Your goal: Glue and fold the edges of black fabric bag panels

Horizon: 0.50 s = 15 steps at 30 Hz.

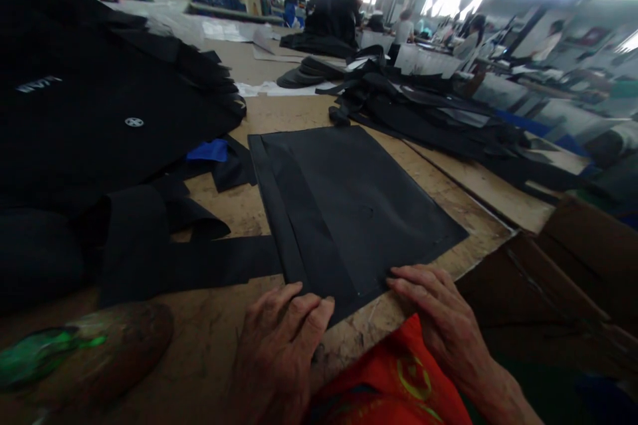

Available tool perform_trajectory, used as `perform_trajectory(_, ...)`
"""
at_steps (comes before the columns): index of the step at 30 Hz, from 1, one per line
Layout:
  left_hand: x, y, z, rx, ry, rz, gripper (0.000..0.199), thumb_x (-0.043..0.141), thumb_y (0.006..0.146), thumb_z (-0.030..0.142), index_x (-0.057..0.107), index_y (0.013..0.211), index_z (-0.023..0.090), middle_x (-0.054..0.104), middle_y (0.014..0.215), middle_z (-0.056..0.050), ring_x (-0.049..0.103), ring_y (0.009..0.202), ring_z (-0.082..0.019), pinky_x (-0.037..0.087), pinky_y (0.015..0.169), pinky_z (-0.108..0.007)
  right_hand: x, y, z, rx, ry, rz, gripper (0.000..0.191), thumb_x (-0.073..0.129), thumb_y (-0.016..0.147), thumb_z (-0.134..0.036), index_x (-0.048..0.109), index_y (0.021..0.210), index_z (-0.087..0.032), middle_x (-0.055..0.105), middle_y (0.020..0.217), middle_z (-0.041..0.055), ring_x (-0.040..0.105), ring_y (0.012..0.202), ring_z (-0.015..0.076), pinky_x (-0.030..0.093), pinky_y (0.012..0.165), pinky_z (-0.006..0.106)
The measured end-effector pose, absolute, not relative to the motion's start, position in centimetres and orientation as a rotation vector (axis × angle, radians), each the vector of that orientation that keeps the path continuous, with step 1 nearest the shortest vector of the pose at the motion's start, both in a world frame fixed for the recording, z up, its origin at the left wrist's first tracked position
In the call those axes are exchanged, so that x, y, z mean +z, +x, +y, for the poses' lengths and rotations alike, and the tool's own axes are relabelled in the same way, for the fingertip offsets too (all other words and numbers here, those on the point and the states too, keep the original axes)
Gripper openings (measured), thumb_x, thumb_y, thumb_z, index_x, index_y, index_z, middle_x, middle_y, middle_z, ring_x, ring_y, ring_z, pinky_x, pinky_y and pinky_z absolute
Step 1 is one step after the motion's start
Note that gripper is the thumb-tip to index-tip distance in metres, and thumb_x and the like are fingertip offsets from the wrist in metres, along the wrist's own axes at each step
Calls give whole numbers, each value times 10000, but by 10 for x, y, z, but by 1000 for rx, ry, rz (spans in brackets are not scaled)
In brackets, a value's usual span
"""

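On the table (pixel 202 335), the black sheet (pixel 383 186) was laid flat w/ a strip (pixel 310 209) placed on it; whether it was fixed couldn't be told. The sheet's near edge was touched by L hand (pixel 282 339) & R hand (pixel 443 312), both unclenched, nothing gripped.

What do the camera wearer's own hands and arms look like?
The left hand and right hand are bare, with no glove, ring or watch visible. No sleeve shows on the right forearm. The orange-red garment, apparently worn, carries a yellow emblem.
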<state>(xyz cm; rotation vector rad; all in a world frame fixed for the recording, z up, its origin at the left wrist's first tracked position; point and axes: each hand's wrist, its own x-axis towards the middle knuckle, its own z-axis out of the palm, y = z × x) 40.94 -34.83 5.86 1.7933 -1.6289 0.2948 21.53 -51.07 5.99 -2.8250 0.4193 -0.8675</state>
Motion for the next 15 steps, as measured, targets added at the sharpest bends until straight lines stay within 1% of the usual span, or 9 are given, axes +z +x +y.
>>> perform_trajectory(3, 53, 404, -350, 265, 1811, -1566, 395, 278, 958, 237, 672, 976, 253, 677, 927, 4, 530, 965, -196, 328, 894, -361, 64, 223, -505, -717, -2947, 364, 447, 378, 826, -41, 535, 1211, -205, 607, 1194, 68, 522, 1087, 201, 443, 881, 371)
perform_trajectory(6, 50, 401, -349, 227, 1821, -1543, 409, 273, 968, 281, 681, 942, 271, 669, 927, 5, 527, 975, -193, 300, 931, -378, 63, 225, -502, -471, -3089, 354, 496, 444, 817, -93, 492, 1282, -255, 536, 1317, 35, 484, 1140, 239, 409, 884, 420)
perform_trajectory(9, 51, 401, -348, 211, 1829, -1527, 401, 281, 969, 292, 681, 950, 279, 668, 926, 11, 532, 971, -183, 274, 963, -383, 61, 220, -504, -329, -3143, 319, 500, 497, 830, -158, 468, 1308, -302, 517, 1344, 6, 475, 1165, 256, 376, 900, 444)
perform_trajectory(11, 52, 401, -348, 190, 1846, -1521, 389, 294, 966, 291, 682, 955, 287, 670, 921, 15, 536, 968, -179, 258, 980, -385, 61, 216, -507, -346, -3091, 235, 433, 479, 855, -158, 505, 1266, -294, 551, 1309, 0, 464, 1197, 239, 363, 934, 428)
perform_trajectory(13, 54, 401, -349, 176, 1852, -1515, 379, 305, 962, 281, 684, 955, 293, 670, 916, 16, 541, 965, -176, 248, 991, -385, 63, 215, -510, -441, -2976, 183, 337, 434, 870, -127, 570, 1147, -263, 599, 1247, 4, 468, 1206, 213, 357, 965, 408)
perform_trajectory(15, 56, 402, -349, 184, 1849, -1513, 364, 323, 956, 282, 687, 950, 291, 670, 908, 14, 544, 964, -176, 246, 997, -381, 63, 218, -511, -561, -2848, 224, 314, 384, 866, -73, 582, 1048, -234, 646, 1164, 13, 509, 1163, 179, 380, 954, 372)
